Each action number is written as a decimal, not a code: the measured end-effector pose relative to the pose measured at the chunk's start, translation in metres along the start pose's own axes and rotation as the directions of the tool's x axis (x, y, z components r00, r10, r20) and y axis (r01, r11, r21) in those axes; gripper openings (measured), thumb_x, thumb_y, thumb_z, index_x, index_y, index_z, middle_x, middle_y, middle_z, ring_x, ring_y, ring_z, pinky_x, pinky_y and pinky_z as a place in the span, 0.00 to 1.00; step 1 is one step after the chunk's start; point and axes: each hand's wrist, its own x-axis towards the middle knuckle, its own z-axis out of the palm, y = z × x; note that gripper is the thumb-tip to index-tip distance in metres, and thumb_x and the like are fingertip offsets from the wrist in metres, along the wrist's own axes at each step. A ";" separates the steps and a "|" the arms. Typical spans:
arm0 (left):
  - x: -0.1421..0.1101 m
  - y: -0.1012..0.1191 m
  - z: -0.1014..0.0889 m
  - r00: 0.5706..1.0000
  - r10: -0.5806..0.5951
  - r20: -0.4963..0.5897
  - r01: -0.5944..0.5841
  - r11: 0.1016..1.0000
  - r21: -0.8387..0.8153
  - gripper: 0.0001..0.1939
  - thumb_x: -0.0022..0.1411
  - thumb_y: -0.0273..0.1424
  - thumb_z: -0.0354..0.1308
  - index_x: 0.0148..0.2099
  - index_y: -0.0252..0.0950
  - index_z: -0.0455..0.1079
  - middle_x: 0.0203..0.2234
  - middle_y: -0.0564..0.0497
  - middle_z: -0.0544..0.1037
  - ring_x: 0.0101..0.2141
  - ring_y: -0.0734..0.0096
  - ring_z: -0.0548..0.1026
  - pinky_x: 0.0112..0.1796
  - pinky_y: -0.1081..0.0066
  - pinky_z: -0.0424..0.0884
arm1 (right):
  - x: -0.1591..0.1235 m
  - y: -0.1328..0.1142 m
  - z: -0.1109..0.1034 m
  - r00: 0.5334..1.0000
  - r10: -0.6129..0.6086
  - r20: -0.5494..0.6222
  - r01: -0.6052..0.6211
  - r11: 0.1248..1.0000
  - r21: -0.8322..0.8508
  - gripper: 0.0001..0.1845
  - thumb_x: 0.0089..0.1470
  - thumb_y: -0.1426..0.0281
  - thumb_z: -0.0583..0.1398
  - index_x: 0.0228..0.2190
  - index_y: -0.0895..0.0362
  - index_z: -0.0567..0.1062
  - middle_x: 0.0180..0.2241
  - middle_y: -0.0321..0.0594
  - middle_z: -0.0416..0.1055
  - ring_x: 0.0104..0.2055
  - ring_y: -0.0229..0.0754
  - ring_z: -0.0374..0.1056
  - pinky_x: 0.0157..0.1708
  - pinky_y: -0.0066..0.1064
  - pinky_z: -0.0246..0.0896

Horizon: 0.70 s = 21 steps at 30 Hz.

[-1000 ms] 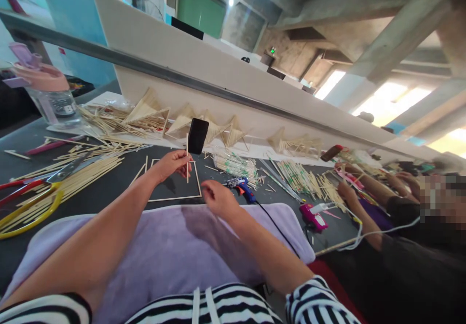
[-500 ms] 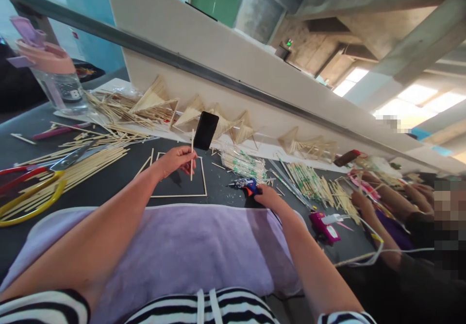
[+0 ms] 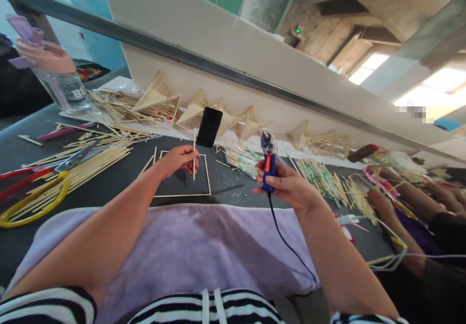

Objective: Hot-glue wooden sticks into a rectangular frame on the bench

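Note:
My left hand [image 3: 179, 160] pinches a thin bamboo stick [image 3: 194, 153] and holds it upright over a square frame of sticks [image 3: 182, 195] lying on the dark table [image 3: 120, 178]. My right hand [image 3: 287, 184] is wrapped round a blue and orange glue gun [image 3: 268, 161], lifted off the table with its nozzle pointing up; its black cord [image 3: 287, 246] trails down over a lilac cloth [image 3: 189, 251] in front of me. A black phone [image 3: 209, 127] leans upright just behind the stick.
Loose bamboo sticks [image 3: 83, 163] and yellow-and-red scissors [image 3: 32, 193] lie at the left, near a pink-lidded bottle [image 3: 54, 74]. Fan-shaped stick pieces [image 3: 160, 100] lean on the white partition. Packs of sticks [image 3: 243, 161] lie at centre. Another person's arms [image 3: 396, 202] work at the right.
My right hand has reached to the glue gun on the table, gripped it and lifted it upright. My left hand has kept the stick over the frame.

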 end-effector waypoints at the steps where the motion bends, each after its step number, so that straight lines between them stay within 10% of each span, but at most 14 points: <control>1: 0.000 0.000 0.000 1.000 -0.001 0.001 0.001 1.000 0.003 0.18 0.55 0.44 0.60 0.37 0.34 0.65 0.24 0.52 0.75 0.23 0.69 0.76 0.25 0.71 0.72 | 0.005 -0.007 0.009 0.998 -0.043 0.034 0.043 0.999 0.023 0.20 0.42 0.66 0.68 0.39 0.53 0.71 0.33 0.36 0.67 0.33 0.37 0.69 0.33 0.41 0.72; 8: -0.002 0.001 -0.003 0.999 0.024 -0.024 -0.024 1.000 0.012 0.17 0.55 0.43 0.61 0.37 0.34 0.65 0.25 0.51 0.75 0.24 0.69 0.76 0.25 0.71 0.73 | 0.058 -0.038 0.058 0.836 -0.534 -0.126 0.529 0.845 -0.075 0.20 0.47 0.64 0.64 0.40 0.52 0.63 0.35 0.31 0.70 0.29 0.34 0.73 0.29 0.31 0.71; 21: 0.001 0.000 0.016 0.997 -0.052 0.048 0.051 0.999 0.019 0.16 0.55 0.42 0.60 0.37 0.34 0.65 0.25 0.53 0.75 0.27 0.70 0.77 0.31 0.69 0.74 | 0.044 0.092 0.031 0.866 -0.351 -0.357 0.309 0.935 -0.172 0.11 0.56 0.59 0.57 0.33 0.55 0.67 0.26 0.31 0.68 0.24 0.32 0.66 0.28 0.27 0.65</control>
